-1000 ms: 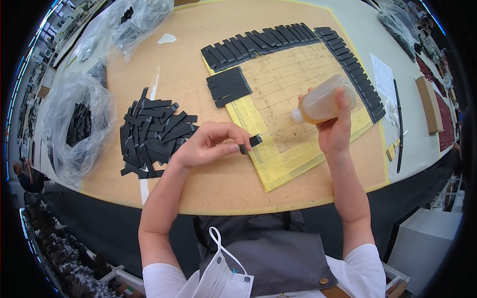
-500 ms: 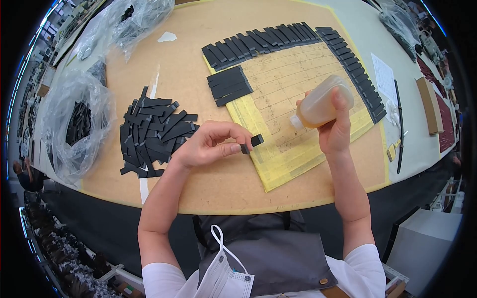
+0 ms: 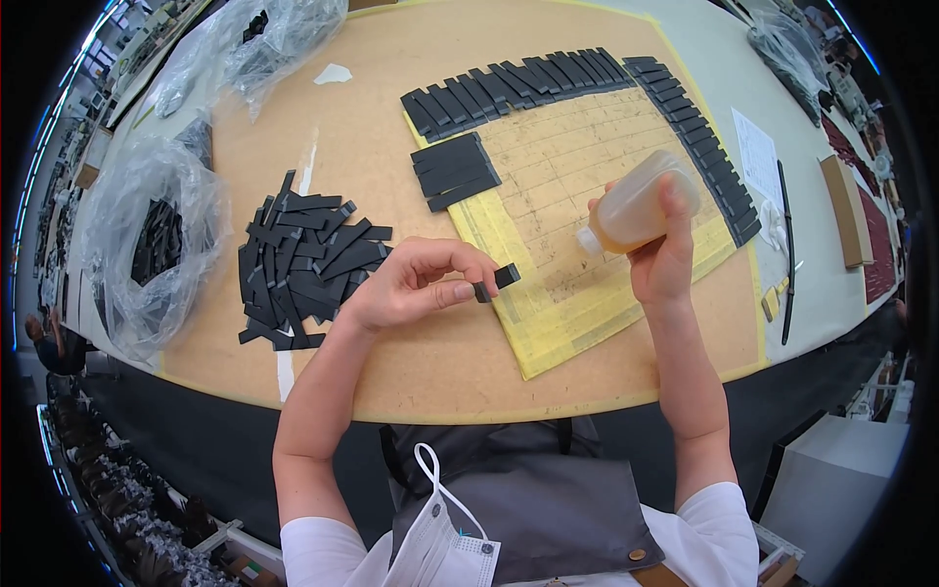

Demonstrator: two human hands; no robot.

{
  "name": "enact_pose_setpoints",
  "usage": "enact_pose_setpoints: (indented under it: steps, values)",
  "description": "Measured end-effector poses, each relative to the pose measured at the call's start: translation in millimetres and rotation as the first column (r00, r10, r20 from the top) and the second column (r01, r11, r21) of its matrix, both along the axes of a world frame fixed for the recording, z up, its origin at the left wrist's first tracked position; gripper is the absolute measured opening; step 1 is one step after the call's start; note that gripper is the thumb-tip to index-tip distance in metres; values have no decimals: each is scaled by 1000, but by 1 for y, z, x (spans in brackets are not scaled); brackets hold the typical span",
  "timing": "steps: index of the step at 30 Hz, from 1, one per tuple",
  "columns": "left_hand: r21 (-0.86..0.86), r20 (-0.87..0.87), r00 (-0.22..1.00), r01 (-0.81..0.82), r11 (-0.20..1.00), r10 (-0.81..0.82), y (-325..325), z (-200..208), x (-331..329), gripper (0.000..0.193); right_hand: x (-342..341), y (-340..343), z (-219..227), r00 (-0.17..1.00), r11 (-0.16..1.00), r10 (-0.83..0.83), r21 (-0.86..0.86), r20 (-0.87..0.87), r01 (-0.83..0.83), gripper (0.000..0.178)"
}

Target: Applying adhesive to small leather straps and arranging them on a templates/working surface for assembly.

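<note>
A folded black strip (image 3: 506,276) is pinched between the thumb and fingers of my left hand (image 3: 423,284), over the near-left edge of a yellow-taped board (image 3: 562,338). My right hand (image 3: 662,240) grips a translucent squeeze bottle (image 3: 641,201) with amber liquid inside; it is tilted, white cap pointing down and left above the board. Black strips (image 3: 528,80) lie side by side along the board's far edge, and more strips (image 3: 699,147) line its right edge. A block of flat black strips (image 3: 455,171) sits at the left edge. Left of my left hand lies a loose pile of black strips (image 3: 303,259).
Clear plastic bags (image 3: 152,245) holding black pieces stand at the left and far left. On the right are a paper sheet (image 3: 755,152), a thin black rod (image 3: 786,249) and a cardboard box (image 3: 846,208). A white face mask (image 3: 445,543) hangs at my apron (image 3: 548,509).
Almost nothing differs. The bottle in my right hand has shifted very slightly to the right; my left hand keeps its pinch on the strip.
</note>
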State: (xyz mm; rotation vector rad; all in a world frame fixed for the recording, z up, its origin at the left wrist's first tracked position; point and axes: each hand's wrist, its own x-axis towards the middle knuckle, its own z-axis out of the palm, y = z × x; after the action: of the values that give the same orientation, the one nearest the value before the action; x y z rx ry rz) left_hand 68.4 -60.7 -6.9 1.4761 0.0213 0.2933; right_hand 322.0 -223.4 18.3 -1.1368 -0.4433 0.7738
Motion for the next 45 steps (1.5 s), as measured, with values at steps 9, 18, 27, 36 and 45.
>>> enact_pose_setpoints:
  steps: [9,18,27,36,45]
  values:
    - [191,-334,885,-272,943,323,64,30,20,14,3,2,9,992,999,-49,10,-117,51,79]
    - [614,-408,780,-151,775,475,147,20,72,12,2,6,10,984,997,-76,0,-163,77,78]
    - [732,-150,828,-274,623,540,95,26,57,15,7,1,5,981,994,-95,45,-168,104,78]
    - [929,-295,891,182,322,346,-112,25,34,85,117,6,-67,984,959,-173,222,-38,177,65]
    - [970,-177,927,107,217,331,-120,17,12,75,83,-17,-69,927,872,-280,337,-251,355,55]
